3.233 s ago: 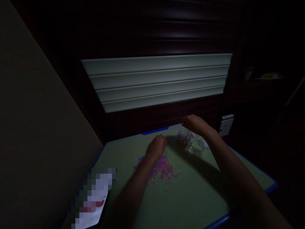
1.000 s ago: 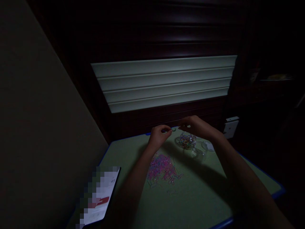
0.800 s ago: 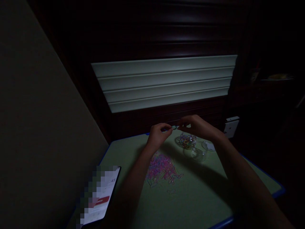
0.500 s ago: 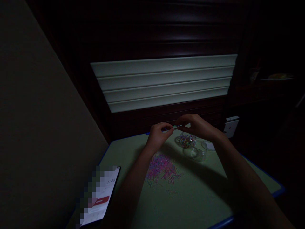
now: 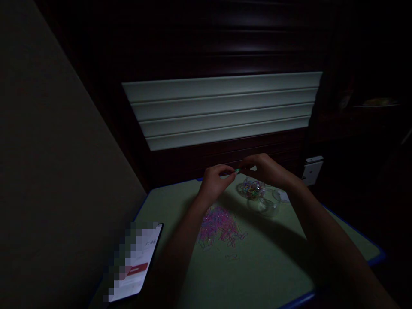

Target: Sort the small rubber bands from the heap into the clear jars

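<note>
My left hand and my right hand meet above the far part of the green table. Both pinch a small greenish piece between their fingertips; its shape is too small to make out. Below my left hand lies a loose pile of pink and purple bands. A clear container of mixed coloured bands stands under my right hand, with an open clear jar in front of it. A pale round lid lies beside the jar.
A phone with a lit screen lies at the table's left edge. Behind the table is a dark panel with pale slats. A white box is beyond the right side, and a plate sits on a dark shelf.
The fingertips of both hands have come closer together around the small greenish piece. Otherwise the hands and table items look the same.
</note>
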Demonstrator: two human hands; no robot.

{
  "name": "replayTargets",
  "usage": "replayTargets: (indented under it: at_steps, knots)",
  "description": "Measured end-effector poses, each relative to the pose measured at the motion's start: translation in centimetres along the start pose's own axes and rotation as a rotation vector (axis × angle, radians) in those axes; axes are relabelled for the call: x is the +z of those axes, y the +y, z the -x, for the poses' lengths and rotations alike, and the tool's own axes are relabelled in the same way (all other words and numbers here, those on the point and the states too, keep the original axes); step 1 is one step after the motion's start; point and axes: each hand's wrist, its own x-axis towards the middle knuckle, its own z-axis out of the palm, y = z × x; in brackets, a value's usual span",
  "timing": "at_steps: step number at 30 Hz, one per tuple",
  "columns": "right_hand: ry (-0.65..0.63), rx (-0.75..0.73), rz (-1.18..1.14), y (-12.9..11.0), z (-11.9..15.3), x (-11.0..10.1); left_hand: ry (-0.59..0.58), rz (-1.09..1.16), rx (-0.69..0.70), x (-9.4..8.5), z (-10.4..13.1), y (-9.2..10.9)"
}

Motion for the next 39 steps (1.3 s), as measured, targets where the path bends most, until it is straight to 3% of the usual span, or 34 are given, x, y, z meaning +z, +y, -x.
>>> replayTargets:
  at_steps: [11,18,26,39]
  knots:
    - [-0.054,0.062,0.165,0.8,0.0,-0.1,-0.018,-0.025,-0.005,-0.1,-0.1,-0.1]
    - [-0.185,0.294,0.516,3.3,0.1,0.3,-0.004,-0.016,-0.017,-0.2,-0.1,-0.4]
    - [-0.200,0.392,0.599,5.6,0.5,1.1,-0.017,-0.003,-0.003,-0.2,0.0,-0.6]
    - [-0.224,0.441,0.647,6.3,0.4,2.4,-0.029,-0.010,-0.022,-0.4,0.0,-0.2]
